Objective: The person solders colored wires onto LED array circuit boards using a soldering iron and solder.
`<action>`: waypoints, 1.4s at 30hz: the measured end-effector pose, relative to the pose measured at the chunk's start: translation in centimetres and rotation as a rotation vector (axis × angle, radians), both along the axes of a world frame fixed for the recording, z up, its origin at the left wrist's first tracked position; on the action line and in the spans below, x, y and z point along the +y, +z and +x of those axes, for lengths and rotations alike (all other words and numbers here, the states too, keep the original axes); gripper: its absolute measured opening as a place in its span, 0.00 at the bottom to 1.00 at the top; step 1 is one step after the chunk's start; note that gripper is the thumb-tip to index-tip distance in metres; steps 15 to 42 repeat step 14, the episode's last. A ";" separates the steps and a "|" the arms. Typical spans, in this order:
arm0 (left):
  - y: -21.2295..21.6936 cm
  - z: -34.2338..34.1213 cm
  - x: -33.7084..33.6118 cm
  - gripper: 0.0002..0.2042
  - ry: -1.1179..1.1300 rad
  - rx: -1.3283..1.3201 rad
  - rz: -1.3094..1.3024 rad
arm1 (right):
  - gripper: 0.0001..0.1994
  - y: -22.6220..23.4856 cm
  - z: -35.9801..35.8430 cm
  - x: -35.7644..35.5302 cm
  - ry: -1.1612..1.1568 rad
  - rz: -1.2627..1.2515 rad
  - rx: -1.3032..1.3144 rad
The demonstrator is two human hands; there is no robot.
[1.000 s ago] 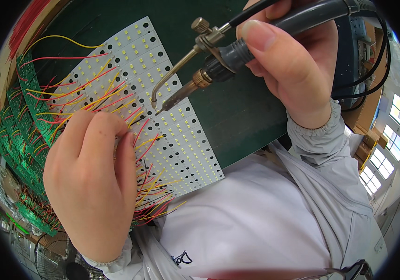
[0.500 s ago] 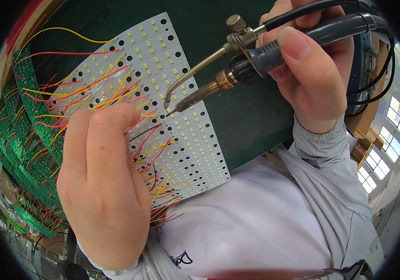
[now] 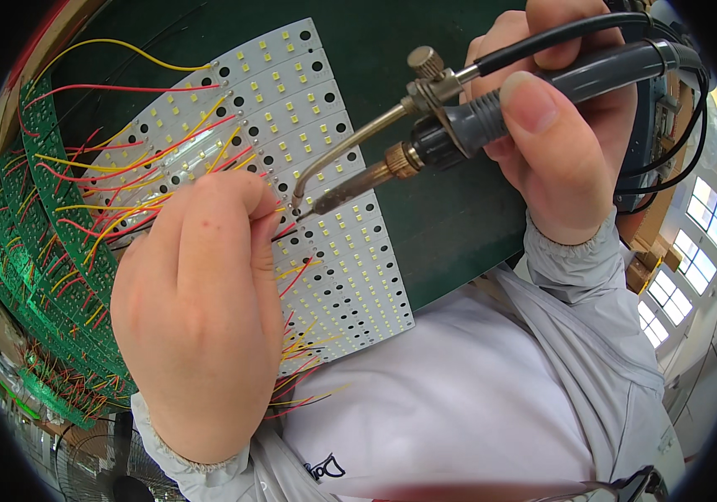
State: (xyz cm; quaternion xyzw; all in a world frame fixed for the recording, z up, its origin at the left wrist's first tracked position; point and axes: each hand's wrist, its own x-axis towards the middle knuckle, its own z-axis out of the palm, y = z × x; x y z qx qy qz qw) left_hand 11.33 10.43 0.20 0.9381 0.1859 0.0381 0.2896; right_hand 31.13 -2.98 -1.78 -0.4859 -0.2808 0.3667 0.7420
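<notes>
Closest to the camera is the person's pale grey jacket (image 3: 459, 393). Just above it lies the left hand (image 3: 199, 309), seen from the back. Its fingers are curled in and pinched together near the tips, pressing down on thin wires (image 3: 291, 234) on the white LED board (image 3: 333, 251). The fingertips hide just what they pinch, but it looks like one red or yellow wire held in place.

A little farther up, the right hand (image 3: 559, 142) is wrapped tight around the grey handle of a soldering iron (image 3: 425, 146). The thumb lies along the top. A bent metal feed tube runs beside the hot tip, and both come down to one spot on the board, right by the left fingertips. Black cables lead away from the handle.

The white LED board is made of many strips set side by side on a dark green mat (image 3: 425, 67). Lots of red and yellow wires (image 3: 149, 176) are already joined along its left edge, so much of the work looks done. The lower strips near the jacket have loose wire ends sticking out, and I cannot tell if those are finished.

Farthest left, green circuit boards (image 3: 40, 251) with more wires are stacked in a fan.
</notes>
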 end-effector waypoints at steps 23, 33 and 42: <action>0.2 0.1 -0.1 0.06 0.010 0.051 -0.023 | 0.19 0.4 0.0 -0.3 0.004 -0.154 -0.134; 0.2 0.1 -0.1 0.06 0.010 0.051 -0.023 | 0.19 0.4 0.0 -0.3 0.004 -0.154 -0.134; 0.2 0.1 -0.1 0.06 0.010 0.051 -0.023 | 0.19 0.4 0.0 -0.3 0.004 -0.154 -0.134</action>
